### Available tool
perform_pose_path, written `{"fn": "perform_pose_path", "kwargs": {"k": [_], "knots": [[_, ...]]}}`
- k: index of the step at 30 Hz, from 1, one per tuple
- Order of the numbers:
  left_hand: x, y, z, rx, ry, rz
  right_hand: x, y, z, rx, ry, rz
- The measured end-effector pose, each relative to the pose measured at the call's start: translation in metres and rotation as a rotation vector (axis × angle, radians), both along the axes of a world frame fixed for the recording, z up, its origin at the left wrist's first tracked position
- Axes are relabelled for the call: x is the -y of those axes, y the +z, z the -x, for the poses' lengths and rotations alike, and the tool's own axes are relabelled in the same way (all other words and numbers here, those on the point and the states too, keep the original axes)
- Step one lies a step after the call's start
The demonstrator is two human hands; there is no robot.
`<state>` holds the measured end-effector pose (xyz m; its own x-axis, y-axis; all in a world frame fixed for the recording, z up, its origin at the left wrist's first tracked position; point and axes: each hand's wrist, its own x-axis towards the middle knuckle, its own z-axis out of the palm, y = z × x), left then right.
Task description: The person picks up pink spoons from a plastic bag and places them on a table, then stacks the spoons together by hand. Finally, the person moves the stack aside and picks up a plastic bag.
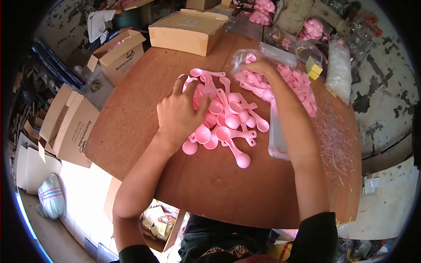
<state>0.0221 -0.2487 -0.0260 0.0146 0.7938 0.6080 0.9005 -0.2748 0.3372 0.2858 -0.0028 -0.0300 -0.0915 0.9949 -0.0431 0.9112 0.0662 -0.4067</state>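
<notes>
A loose heap of pink measuring spoons lies in the middle of the brown table. My left hand rests over the heap's left edge, fingers bent and spread, thumb apart, touching the spoons. Farther right, my right hand is closed at a second group of pink spoons. The round bowl of one pink spoon sticks out past its fingers, while the handle is hidden. Crinkled clear plastic lies around that hand. Beneath my right forearm is a flat stack of clear plastic bags.
Pink pieces are piled right of my right arm, near a yellow block and a plastic roll. A closed cardboard box stands at the back. Open cartons are on the left, where another person is at work.
</notes>
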Motion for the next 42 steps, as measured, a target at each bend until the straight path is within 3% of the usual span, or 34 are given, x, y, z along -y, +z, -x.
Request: {"fn": "perform_pose_path", "kwargs": {"k": [2, 6, 9, 11, 15, 17, 18, 23, 27, 29, 33, 36, 38, 40, 42], "knots": [[0.000, 0.000, 0.000, -0.005, -0.004, -0.001, 0.011, 0.009, -0.003, 0.137, 0.011, -0.206], [0.001, -0.001, -0.001, -0.017, -0.030, -0.002, 0.008, 0.003, -0.012, 0.135, -0.112, -0.115], [0.000, -0.003, -0.001, -0.020, -0.036, -0.018, -0.010, -0.018, -0.030, 0.140, -0.048, -0.281], [0.000, -0.002, -0.001, -0.016, -0.035, -0.013, -0.016, -0.020, -0.044, -0.112, 0.039, -0.098], [0.002, 0.000, -0.001, 0.000, -0.039, 0.011, -0.014, -0.006, -0.072, -0.234, -0.042, -0.192], [0.003, 0.000, -0.001, 0.008, -0.048, 0.009, 0.009, 0.017, -0.075, -0.728, -0.105, 0.013], [0.002, 0.000, -0.001, 0.000, -0.057, 0.002, 0.020, 0.027, -0.078, -0.815, -0.108, 0.015], [0.003, -0.002, -0.003, -0.009, -0.063, -0.014, 0.027, 0.041, -0.114, -1.007, -0.012, -0.147], [0.003, -0.001, -0.004, 0.009, -0.071, -0.018, 0.042, 0.057, -0.129, -1.105, -0.102, 0.021], [0.004, -0.001, -0.003, 0.012, -0.069, -0.004, 0.066, 0.070, -0.129, -1.323, 0.191, 0.282], [0.003, -0.002, -0.004, 0.008, -0.068, -0.037, 0.115, 0.097, -0.094, -1.260, 0.159, 0.296], [0.002, -0.002, -0.004, -0.001, -0.108, -0.117, 0.138, 0.108, -0.082, -1.100, 0.280, 0.330], [0.003, 0.001, -0.005, -0.005, -0.151, -0.186, 0.158, 0.115, -0.064, -1.022, 0.249, 0.183], [0.005, 0.006, -0.010, 0.244, -0.463, -0.188, 0.165, 0.114, -0.048, -1.006, 0.346, 0.172], [0.006, 0.006, -0.015, 0.357, -0.550, -0.160, 0.175, 0.111, -0.030, -0.916, 0.532, 0.193]]}}
